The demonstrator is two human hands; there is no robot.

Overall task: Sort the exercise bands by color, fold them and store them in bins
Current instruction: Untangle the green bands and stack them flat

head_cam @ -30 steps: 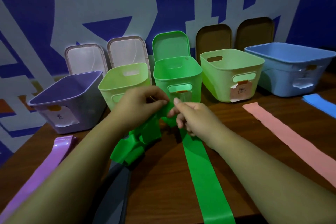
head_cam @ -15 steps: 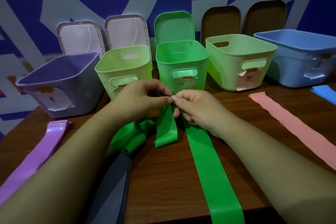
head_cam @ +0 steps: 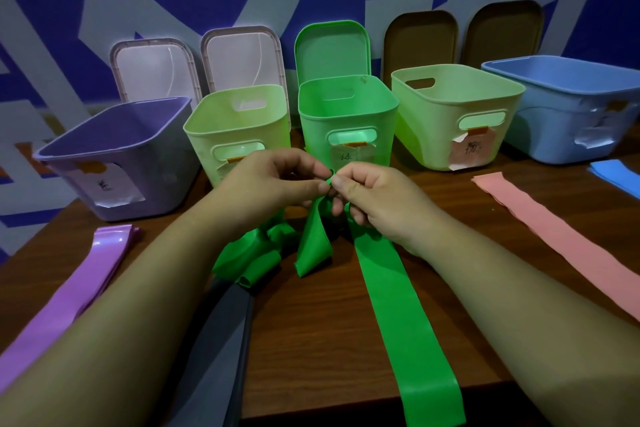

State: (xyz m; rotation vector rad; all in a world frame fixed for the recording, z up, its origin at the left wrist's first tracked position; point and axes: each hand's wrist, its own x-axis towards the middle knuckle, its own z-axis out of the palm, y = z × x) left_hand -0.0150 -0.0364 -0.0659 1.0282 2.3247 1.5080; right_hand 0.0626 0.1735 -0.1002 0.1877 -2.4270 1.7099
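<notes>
A: How many bins [head_cam: 114, 156]?
B: Five in a row, with five lids [head_cam: 332, 48] leaning behind them.
A: The hands?
B: The left hand [head_cam: 273, 184] and right hand [head_cam: 374, 198] both pinch the top of the green band [head_cam: 391, 305] before the green bin [head_cam: 346, 114]; its tail lies along the surface [head_cam: 311, 340].

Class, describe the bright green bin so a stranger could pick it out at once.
Five open bins line the wooden table. The bright green bin is the middle one, behind the left hand and right hand pinching the green band. Its neighbours are pale green; it alone has a matching green lid behind.
</notes>
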